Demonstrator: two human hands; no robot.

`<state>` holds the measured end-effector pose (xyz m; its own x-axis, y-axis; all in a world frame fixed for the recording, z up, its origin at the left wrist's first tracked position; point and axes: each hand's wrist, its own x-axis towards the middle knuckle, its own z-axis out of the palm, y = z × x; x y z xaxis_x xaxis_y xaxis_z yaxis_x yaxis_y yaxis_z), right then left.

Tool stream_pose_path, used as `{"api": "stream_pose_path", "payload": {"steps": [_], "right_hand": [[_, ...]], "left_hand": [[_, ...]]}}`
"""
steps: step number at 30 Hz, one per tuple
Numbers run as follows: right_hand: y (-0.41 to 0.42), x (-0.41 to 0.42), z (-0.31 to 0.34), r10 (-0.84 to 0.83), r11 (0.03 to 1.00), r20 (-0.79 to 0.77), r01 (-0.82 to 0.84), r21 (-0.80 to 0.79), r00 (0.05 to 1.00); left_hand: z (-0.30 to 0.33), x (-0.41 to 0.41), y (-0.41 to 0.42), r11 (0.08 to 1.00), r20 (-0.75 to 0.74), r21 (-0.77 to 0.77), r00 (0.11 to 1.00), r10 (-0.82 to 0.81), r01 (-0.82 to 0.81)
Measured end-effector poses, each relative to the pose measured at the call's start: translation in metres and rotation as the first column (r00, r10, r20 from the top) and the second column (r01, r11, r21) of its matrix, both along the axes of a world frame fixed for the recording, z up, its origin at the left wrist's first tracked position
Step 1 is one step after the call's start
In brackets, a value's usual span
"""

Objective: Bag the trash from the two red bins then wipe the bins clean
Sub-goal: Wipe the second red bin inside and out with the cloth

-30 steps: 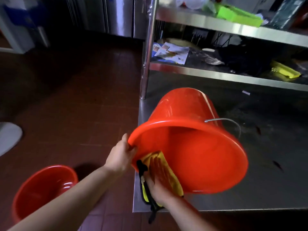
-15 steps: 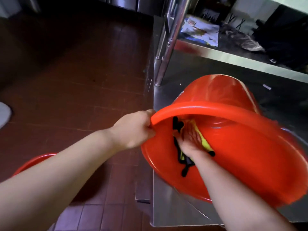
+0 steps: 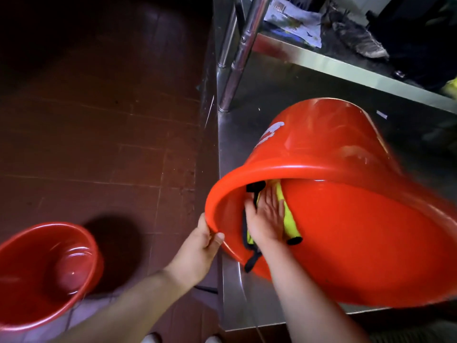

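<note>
A red bin [image 3: 321,144] lies tipped on its side on the steel table [image 3: 247,300], its mouth facing me. My left hand [image 3: 200,246] grips the bin's rim at its lower left. My right hand [image 3: 265,219] is inside the mouth, fingers spread flat, pressing a yellow cloth with black edging [image 3: 288,219] against the inner wall. A second red bin [image 3: 44,271] stands upright on the floor at the lower left; its inside looks wet and holds nothing.
The table's steel post [image 3: 244,45] rises behind the tipped bin. A lower shelf [image 3: 346,68] holds printed paper [image 3: 294,21], a shoe [image 3: 358,38] and dark items. Red-brown floor tiles [image 3: 111,132] lie to the left. My shoe tips [image 3: 180,339] show at the bottom.
My left hand slid from the rim's upper left down to its lower left. My right hand and the cloth moved deeper along the inner wall. The view tilted, bringing the floor bin back in.
</note>
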<state>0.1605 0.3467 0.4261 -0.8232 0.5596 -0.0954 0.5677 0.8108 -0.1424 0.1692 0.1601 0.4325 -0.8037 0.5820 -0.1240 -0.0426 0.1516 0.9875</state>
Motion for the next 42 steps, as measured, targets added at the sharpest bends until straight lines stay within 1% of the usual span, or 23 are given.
{"api": "stream_pose_path", "payload": {"steps": [3, 6, 9, 12, 14, 15, 17, 19, 20, 21, 22, 24, 25, 26, 28, 29, 31, 34, 36, 39, 41, 42], "right_hand": [[-0.028, 0.036, 0.003, -0.004, 0.997, -0.070, -0.002, -0.079, 0.998], [-0.053, 0.061, 0.008, 0.036, 0.995, -0.104, -0.045, -0.091, 0.994], [-0.050, 0.060, 0.013, 0.028, 0.988, -0.112, -0.044, -0.145, 0.993], [-0.024, 0.039, 0.012, 0.059, 0.988, -0.047, -0.065, -0.142, 0.997], [-0.003, 0.020, 0.010, 0.094, 0.988, 0.034, -0.089, -0.124, 0.995], [0.007, 0.009, 0.009, 0.103, 0.988, 0.076, -0.094, -0.120, 0.992], [0.030, -0.012, 0.009, 0.119, 0.989, 0.140, -0.106, -0.099, 0.983], [0.050, -0.029, 0.009, 0.118, 0.993, 0.165, -0.114, -0.037, 0.979], [0.058, -0.035, 0.009, 0.108, 0.994, 0.165, -0.109, -0.003, 0.980], [0.064, -0.039, 0.008, 0.093, 0.995, 0.163, -0.098, 0.026, 0.982], [0.067, -0.042, 0.005, 0.081, 0.995, 0.161, -0.090, 0.049, 0.984], [0.066, -0.046, 0.003, 0.077, 0.993, 0.174, -0.091, 0.075, 0.982], [0.065, -0.048, 0.002, 0.082, 0.993, 0.183, -0.096, 0.071, 0.980], [0.062, -0.049, 0.001, 0.086, 0.993, 0.189, -0.100, 0.066, 0.978], [0.053, -0.048, 0.000, 0.091, 0.992, 0.183, -0.104, 0.064, 0.979], [0.047, -0.046, 0.000, 0.092, 0.992, 0.171, -0.104, 0.064, 0.981], [0.030, -0.040, 0.000, 0.077, 0.994, 0.140, -0.087, 0.060, 0.987], [-0.015, -0.022, -0.002, 0.063, 0.998, 0.036, -0.063, 0.014, 0.997], [-0.056, 0.000, -0.002, 0.121, 0.992, -0.076, -0.122, -0.011, 0.990], [-0.095, 0.030, 0.001, 0.221, 0.972, -0.262, -0.234, -0.017, 0.939], [-0.090, 0.034, 0.005, 0.259, 0.958, -0.314, -0.283, -0.034, 0.913], [-0.081, 0.032, 0.005, 0.269, 0.955, -0.312, -0.295, -0.039, 0.911]], "left_hand": [[0.007, 0.007, 0.003, 0.998, -0.086, -0.050, 0.996, 0.018, -0.023], [0.015, 0.004, 0.003, 0.994, -0.098, -0.072, 0.993, 0.072, -0.079], [0.027, -0.007, 0.001, 0.996, -0.170, -0.069, 0.985, 0.042, -0.054], [0.045, -0.029, -0.006, 0.995, -0.263, -0.092, 0.965, 0.006, -0.031], [0.059, -0.048, -0.014, 0.986, -0.344, -0.160, 0.939, -0.020, -0.038], [0.067, -0.057, -0.018, 0.979, -0.404, -0.200, 0.914, -0.043, -0.042], [0.081, -0.073, -0.025, 0.974, -0.513, -0.226, 0.853, -0.100, -0.022], [0.093, -0.083, -0.027, 0.965, -0.588, -0.262, 0.793, -0.158, -0.002], [0.095, -0.087, -0.027, 0.966, -0.602, -0.260, 0.781, -0.166, 0.004], [0.094, -0.089, -0.026, 0.974, -0.587, -0.228, 0.796, -0.145, 0.010], [0.089, -0.089, -0.024, 0.988, -0.542, -0.155, 0.836, -0.087, 0.002], [0.065, -0.084, -0.021, 0.998, -0.355, 0.036, 0.933, 0.060, -0.050], [0.049, -0.077, -0.019, 0.994, -0.265, 0.085, 0.960, 0.086, -0.066], [0.032, -0.069, -0.018, 0.993, -0.187, 0.096, 0.979, 0.083, -0.066], [0.003, -0.055, -0.016, 0.994, -0.052, 0.054, 0.994, 0.099, -0.096], [-0.005, -0.053, -0.017, 0.990, -0.030, 0.033, 0.990, 0.135, -0.134], [-0.012, -0.052, -0.017, 0.986, -0.037, 0.030, 0.985, 0.166, -0.165], [-0.009, -0.050, -0.013, 0.984, -0.019, 0.101, 0.988, 0.150, -0.148], [-0.007, -0.047, -0.012, 0.980, -0.014, 0.113, 0.986, 0.168, -0.165], [-0.005, -0.043, -0.015, 0.982, -0.064, 0.085, 0.982, 0.175, -0.169], [0.000, -0.041, -0.017, 0.986, -0.090, 0.072, 0.983, 0.158, -0.151], [0.003, -0.042, -0.018, 0.988, -0.108, 0.066, 0.983, 0.146, -0.140]]}}
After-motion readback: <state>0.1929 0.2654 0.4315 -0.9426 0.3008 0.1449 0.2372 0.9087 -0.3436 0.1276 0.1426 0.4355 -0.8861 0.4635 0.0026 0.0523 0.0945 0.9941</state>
